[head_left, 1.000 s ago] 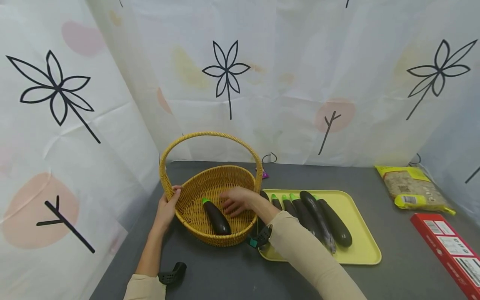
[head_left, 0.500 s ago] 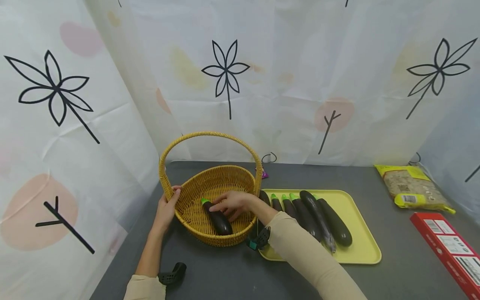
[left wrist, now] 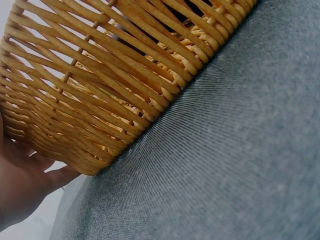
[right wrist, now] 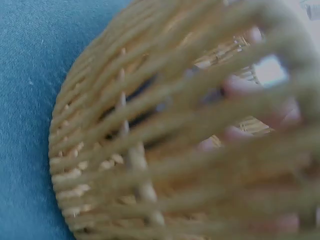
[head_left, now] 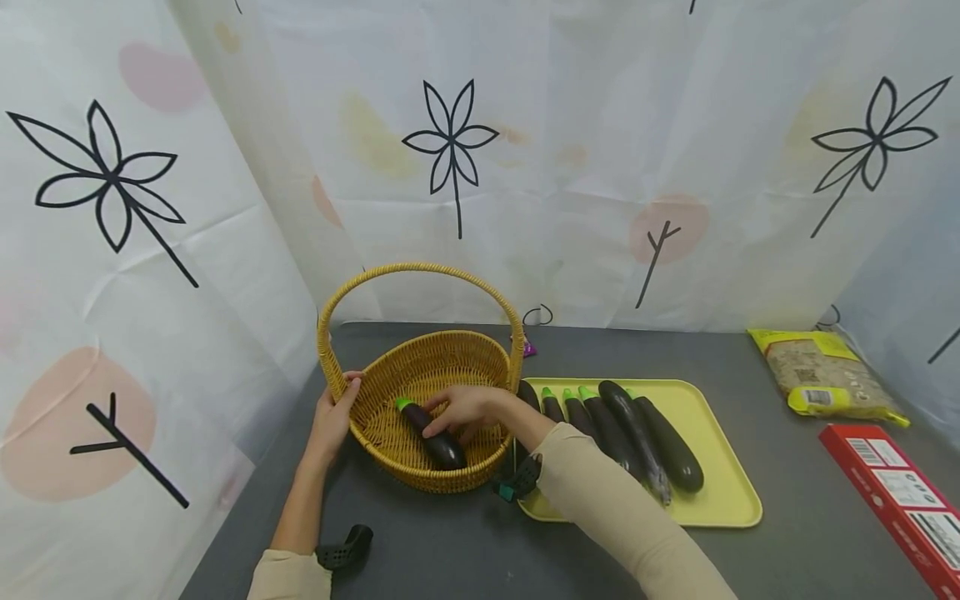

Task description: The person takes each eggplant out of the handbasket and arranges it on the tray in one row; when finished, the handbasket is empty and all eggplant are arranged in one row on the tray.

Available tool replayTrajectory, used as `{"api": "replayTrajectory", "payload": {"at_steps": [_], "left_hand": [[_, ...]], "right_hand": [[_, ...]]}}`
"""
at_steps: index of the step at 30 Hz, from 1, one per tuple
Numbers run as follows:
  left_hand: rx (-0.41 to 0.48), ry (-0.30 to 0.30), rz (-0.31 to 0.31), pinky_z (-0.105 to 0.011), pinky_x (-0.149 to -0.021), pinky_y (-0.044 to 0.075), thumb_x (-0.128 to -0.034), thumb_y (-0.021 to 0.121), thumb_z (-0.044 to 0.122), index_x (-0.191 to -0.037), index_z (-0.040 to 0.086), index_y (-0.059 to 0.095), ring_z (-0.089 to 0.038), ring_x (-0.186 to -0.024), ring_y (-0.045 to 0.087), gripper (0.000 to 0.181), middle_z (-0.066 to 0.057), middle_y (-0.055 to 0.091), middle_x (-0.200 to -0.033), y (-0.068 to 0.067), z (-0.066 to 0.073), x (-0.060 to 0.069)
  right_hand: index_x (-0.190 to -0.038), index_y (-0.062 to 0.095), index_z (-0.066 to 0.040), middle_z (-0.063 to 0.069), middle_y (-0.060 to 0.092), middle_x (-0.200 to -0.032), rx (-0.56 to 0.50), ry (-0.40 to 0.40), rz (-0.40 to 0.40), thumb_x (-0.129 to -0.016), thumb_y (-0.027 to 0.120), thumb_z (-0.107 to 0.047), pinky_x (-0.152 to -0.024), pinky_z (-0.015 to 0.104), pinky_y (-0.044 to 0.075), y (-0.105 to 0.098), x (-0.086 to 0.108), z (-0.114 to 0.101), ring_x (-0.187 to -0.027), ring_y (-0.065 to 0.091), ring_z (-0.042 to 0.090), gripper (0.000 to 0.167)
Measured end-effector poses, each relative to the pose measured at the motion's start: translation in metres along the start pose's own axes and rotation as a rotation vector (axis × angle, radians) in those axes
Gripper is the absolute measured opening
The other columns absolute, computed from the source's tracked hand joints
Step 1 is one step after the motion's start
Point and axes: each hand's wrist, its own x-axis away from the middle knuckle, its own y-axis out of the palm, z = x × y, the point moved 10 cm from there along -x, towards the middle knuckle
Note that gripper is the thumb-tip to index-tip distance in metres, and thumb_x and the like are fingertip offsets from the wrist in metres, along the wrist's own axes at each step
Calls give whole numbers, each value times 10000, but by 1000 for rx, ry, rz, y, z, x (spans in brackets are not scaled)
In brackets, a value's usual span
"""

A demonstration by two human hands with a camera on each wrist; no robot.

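A yellow wicker basket (head_left: 420, 477) with a tall hooped handle stands on the grey table. One dark eggplant (head_left: 442, 450) with a bright green stem end lies inside it. My right hand (head_left: 472, 408) reaches over the basket's right rim and holds the eggplant around its middle. Through the weave in the right wrist view, the basket wall (right wrist: 165, 125) hides most of that hand. My left hand (head_left: 333, 417) grips the basket's left rim at the handle's foot. In the left wrist view its fingers lie against the outer wicker (left wrist: 100, 100).
Right of the basket, a yellow tray (head_left: 727, 500) bears several eggplants (head_left: 633, 425), partly covered by my right sleeve. Farther right are a yellow-ended bag of grain-like contents (head_left: 821, 375) and a red box (head_left: 892, 492). A patterned white cloth (head_left: 570, 250) closes off the back.
My right hand has moved left from beside the eggplant onto it. The eggplant's stem end has shifted slightly left. My left hand stays on the rim.
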Motion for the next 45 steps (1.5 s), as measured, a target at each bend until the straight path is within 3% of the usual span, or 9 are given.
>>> {"api": "replayTrajectory", "payload": {"at_steps": [11, 16, 23, 36, 45], "left_hand": [[0, -5, -12, -471, -1005, 256, -1037, 407, 322, -1331, 9, 427, -315, -1221, 362, 430, -193, 402, -1347, 0, 0, 1], [-9, 0, -9, -466, -1005, 259, -1034, 409, 338, -1329, 6, 428, -300, -1217, 364, 444, -190, 408, -1346, 0, 1, 1], [-8, 1, 0, -451, -980, 266, -1033, 412, 346, -1324, 0, 432, -292, -1190, 374, 453, -192, 414, -1332, 1, 1, 0], [-6, -8, -7, -473, -995, 260, -1034, 410, 336, -1329, 18, 435, -298, -1204, 365, 435, -188, 405, -1340, 1, 0, 0], [5, -14, -8, -441, -996, 268, -1032, 408, 343, -1336, 14, 427, -282, -1208, 369, 448, -177, 407, -1345, 1, -1, -1]], "right_hand": [[-1453, 380, -94, 133, 568, -1184, -207, -95, 62, -930, 650, -171, -786, 439, 518, -29, 20, -21, -1052, 582, 290, 594], [-1473, 337, -99, 146, 532, -1268, -285, -139, 33, -955, 608, -156, -824, 454, 502, -28, 35, -37, -1117, 556, 310, 588], [-1480, 317, -99, 155, 501, -1307, -309, -185, -3, -964, 582, -139, -848, 475, 486, -26, 60, -50, -1116, 558, 318, 581], [-1493, 284, -93, 163, 435, -1339, -281, -226, -38, -967, 565, -162, -861, 483, 474, -30, 104, -38, -1134, 507, 272, 600], [-1496, 253, -48, 173, 374, -1427, -284, -240, -103, -903, 671, -244, -909, 518, 431, -35, 134, -15, -1232, 431, 280, 752]]}}
